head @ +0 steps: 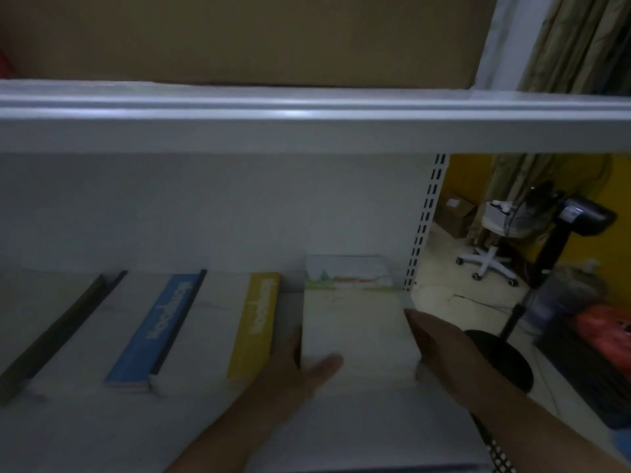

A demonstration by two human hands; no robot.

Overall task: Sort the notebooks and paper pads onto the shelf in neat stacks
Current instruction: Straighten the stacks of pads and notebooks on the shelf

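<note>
A white paper pad stack [355, 322] with a landscape picture at its far end lies at the right end of the white shelf [102, 435]. My left hand [293, 370] holds its left side, thumb lying on top near the front corner. My right hand [440, 349] presses flat against its right side. To the left lie a pad with a yellow spine strip [254, 324], one with a blue strip [157, 329], and another with a dark strip [58, 332].
An upper shelf board [307, 124] carries a large cardboard box [239, 35] overhead. Right of the perforated shelf upright [423, 227] are a standing fan [546, 261], a white wheeled stool [491, 264], a box and bags on the floor.
</note>
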